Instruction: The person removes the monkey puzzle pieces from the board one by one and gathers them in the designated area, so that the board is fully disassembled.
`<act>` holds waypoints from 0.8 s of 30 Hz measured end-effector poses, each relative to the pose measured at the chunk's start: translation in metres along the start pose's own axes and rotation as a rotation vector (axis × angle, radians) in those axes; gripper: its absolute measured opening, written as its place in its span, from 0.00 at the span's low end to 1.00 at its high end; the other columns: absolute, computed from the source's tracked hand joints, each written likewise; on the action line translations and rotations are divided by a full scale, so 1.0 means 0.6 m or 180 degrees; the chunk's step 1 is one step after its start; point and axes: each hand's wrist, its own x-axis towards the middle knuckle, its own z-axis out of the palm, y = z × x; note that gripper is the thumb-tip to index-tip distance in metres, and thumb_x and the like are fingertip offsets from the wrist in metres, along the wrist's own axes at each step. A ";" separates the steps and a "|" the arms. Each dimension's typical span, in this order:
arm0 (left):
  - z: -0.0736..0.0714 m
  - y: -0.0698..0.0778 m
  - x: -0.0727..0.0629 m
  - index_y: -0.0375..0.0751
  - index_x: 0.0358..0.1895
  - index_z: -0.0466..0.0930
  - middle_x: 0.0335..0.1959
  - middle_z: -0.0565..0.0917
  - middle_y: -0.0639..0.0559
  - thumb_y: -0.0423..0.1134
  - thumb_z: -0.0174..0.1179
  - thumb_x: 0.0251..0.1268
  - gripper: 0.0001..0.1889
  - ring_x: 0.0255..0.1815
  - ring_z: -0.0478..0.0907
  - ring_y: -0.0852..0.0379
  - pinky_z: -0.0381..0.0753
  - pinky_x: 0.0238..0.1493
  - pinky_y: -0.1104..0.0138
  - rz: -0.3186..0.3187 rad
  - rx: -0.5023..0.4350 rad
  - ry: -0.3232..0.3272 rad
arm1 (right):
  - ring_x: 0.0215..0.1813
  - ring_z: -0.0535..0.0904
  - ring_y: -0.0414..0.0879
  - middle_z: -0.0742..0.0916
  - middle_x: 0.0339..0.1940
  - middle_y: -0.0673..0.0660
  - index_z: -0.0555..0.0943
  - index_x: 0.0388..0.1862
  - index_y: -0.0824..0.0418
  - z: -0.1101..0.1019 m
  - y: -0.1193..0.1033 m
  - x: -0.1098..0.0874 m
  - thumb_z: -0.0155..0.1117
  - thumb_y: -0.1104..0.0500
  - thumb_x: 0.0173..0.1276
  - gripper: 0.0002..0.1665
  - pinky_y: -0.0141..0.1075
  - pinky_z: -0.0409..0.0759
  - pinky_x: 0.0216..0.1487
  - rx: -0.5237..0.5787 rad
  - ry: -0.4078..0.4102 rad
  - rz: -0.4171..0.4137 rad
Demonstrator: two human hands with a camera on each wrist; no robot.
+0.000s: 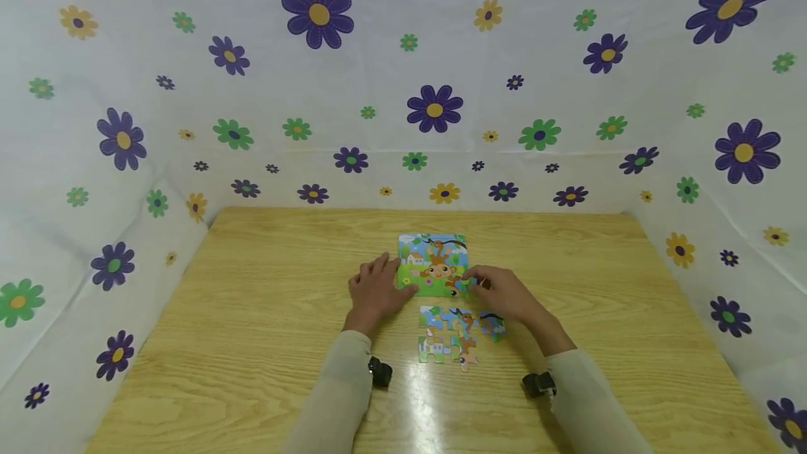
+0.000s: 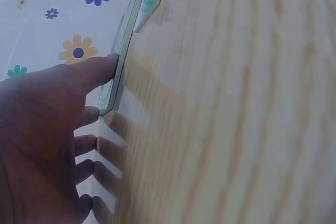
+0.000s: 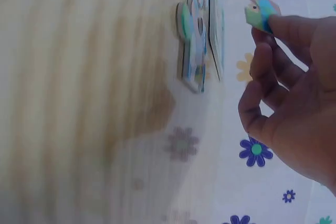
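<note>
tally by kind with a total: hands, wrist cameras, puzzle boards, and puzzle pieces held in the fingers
hands: 2
wrist cameras: 2
puzzle board: 1
held puzzle piece: 1
total: 6

A wooden table (image 1: 271, 258), yellow-brown with long wavy grain, spreads out beyond the fingers on every side. Its glossy surface catches a bright streak of light on the near side of the fingers. Lying flat between the fingers of the left hand (image 1: 376, 291) and the right hand (image 1: 504, 294) is a picture board (image 1: 431, 258) showing a cartoon monkey, grass and a house. The left thumb touches its edge, and other left fingertips meet the wood just beside it. Nearer the viewer than both hands' fingers lie puzzle pieces (image 1: 466, 337) in a cluster, with another small section (image 1: 493, 325) just to the right.
</note>
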 end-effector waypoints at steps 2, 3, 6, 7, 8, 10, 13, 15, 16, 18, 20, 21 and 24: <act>0.000 -0.001 -0.001 0.57 0.73 0.63 0.77 0.57 0.52 0.65 0.56 0.63 0.37 0.74 0.57 0.41 0.59 0.64 0.40 -0.0023 -0.0010 0.0001 | 0.35 0.75 0.41 0.85 0.39 0.52 0.81 0.54 0.57 -0.001 -0.001 -0.009 0.57 0.59 0.73 0.13 0.35 0.75 0.35 -0.0003 -0.0072 -0.0053; 0.000 -0.002 -0.002 0.57 0.73 0.63 0.77 0.57 0.52 0.65 0.56 0.63 0.37 0.74 0.57 0.41 0.59 0.64 0.40 -0.0030 -0.0025 0.0008 | 0.35 0.75 0.41 0.85 0.39 0.52 0.81 0.54 0.57 -0.002 -0.001 -0.013 0.57 0.59 0.73 0.13 0.35 0.75 0.35 -0.0002 -0.0096 -0.0078; 0.002 -0.004 -0.003 0.57 0.72 0.64 0.77 0.58 0.51 0.65 0.56 0.63 0.36 0.74 0.57 0.41 0.59 0.64 0.39 -0.0029 -0.0052 0.0021 | 0.35 0.75 0.40 0.85 0.39 0.51 0.81 0.53 0.57 -0.004 -0.001 -0.024 0.58 0.60 0.72 0.13 0.33 0.75 0.34 -0.0003 -0.0094 -0.0142; 0.003 -0.004 -0.003 0.56 0.73 0.63 0.77 0.57 0.51 0.64 0.56 0.63 0.36 0.74 0.57 0.40 0.59 0.64 0.40 -0.0026 -0.0055 0.0008 | 0.35 0.75 0.40 0.85 0.39 0.50 0.81 0.53 0.57 -0.005 0.000 -0.028 0.58 0.60 0.72 0.13 0.33 0.75 0.34 0.0005 -0.0081 -0.0145; 0.004 -0.005 -0.002 0.56 0.73 0.64 0.77 0.58 0.51 0.64 0.57 0.63 0.36 0.73 0.57 0.40 0.59 0.63 0.39 -0.0022 -0.0059 0.0007 | 0.35 0.75 0.39 0.85 0.39 0.49 0.81 0.53 0.57 -0.006 0.001 -0.031 0.59 0.60 0.72 0.13 0.33 0.75 0.34 0.0005 -0.0068 -0.0151; 0.005 -0.004 -0.003 0.56 0.72 0.64 0.77 0.58 0.51 0.64 0.57 0.62 0.36 0.73 0.57 0.40 0.59 0.63 0.39 -0.0014 -0.0068 0.0006 | 0.35 0.75 0.39 0.85 0.38 0.49 0.82 0.52 0.57 -0.008 0.003 -0.039 0.59 0.61 0.71 0.13 0.32 0.75 0.34 0.0009 -0.0052 -0.0149; 0.006 -0.002 -0.003 0.56 0.72 0.64 0.77 0.58 0.51 0.64 0.57 0.63 0.36 0.73 0.57 0.40 0.59 0.63 0.39 -0.0008 -0.0069 -0.0008 | 0.33 0.74 0.38 0.84 0.37 0.48 0.82 0.51 0.57 -0.010 0.008 -0.051 0.59 0.61 0.71 0.12 0.32 0.74 0.34 -0.0023 -0.0052 -0.0124; 0.006 0.000 -0.003 0.56 0.72 0.64 0.77 0.58 0.51 0.64 0.56 0.63 0.36 0.73 0.57 0.41 0.59 0.63 0.39 -0.0002 -0.0068 -0.0003 | 0.33 0.74 0.37 0.84 0.35 0.47 0.82 0.50 0.57 -0.011 0.011 -0.061 0.59 0.62 0.71 0.12 0.32 0.74 0.33 -0.0057 -0.0063 -0.0107; 0.006 0.001 -0.003 0.56 0.72 0.64 0.77 0.57 0.51 0.64 0.56 0.63 0.36 0.73 0.57 0.41 0.59 0.63 0.40 -0.0003 -0.0064 -0.0010 | 0.32 0.73 0.37 0.84 0.35 0.47 0.83 0.50 0.57 -0.011 0.013 -0.066 0.60 0.62 0.70 0.11 0.31 0.74 0.33 -0.0079 -0.0074 -0.0105; 0.005 0.002 -0.003 0.56 0.73 0.63 0.77 0.57 0.51 0.64 0.56 0.64 0.36 0.74 0.57 0.41 0.59 0.63 0.40 0.0001 -0.0057 -0.0008 | 0.32 0.73 0.36 0.83 0.33 0.46 0.83 0.49 0.56 -0.012 0.017 -0.075 0.60 0.62 0.70 0.11 0.31 0.73 0.32 -0.0105 -0.0109 -0.0086; 0.005 0.002 -0.002 0.56 0.72 0.63 0.77 0.58 0.51 0.64 0.56 0.63 0.36 0.73 0.57 0.41 0.59 0.63 0.40 0.0008 -0.0045 -0.0001 | 0.32 0.73 0.35 0.83 0.32 0.45 0.83 0.48 0.55 -0.012 0.020 -0.083 0.60 0.62 0.70 0.11 0.30 0.73 0.32 -0.0127 -0.0134 -0.0076; 0.005 0.002 -0.001 0.56 0.73 0.63 0.77 0.57 0.51 0.64 0.55 0.63 0.36 0.73 0.57 0.41 0.59 0.63 0.40 0.0004 -0.0039 0.0000 | 0.31 0.73 0.35 0.83 0.32 0.45 0.83 0.48 0.55 -0.013 0.021 -0.087 0.60 0.62 0.69 0.10 0.30 0.73 0.32 -0.0139 -0.0149 -0.0087; 0.006 0.000 0.001 0.56 0.73 0.63 0.77 0.57 0.51 0.64 0.55 0.64 0.36 0.73 0.57 0.41 0.59 0.63 0.40 -0.0002 -0.0030 0.0011 | 0.30 0.72 0.34 0.82 0.29 0.44 0.83 0.46 0.55 -0.014 0.026 -0.098 0.61 0.62 0.69 0.09 0.30 0.73 0.30 -0.0144 -0.0204 -0.0104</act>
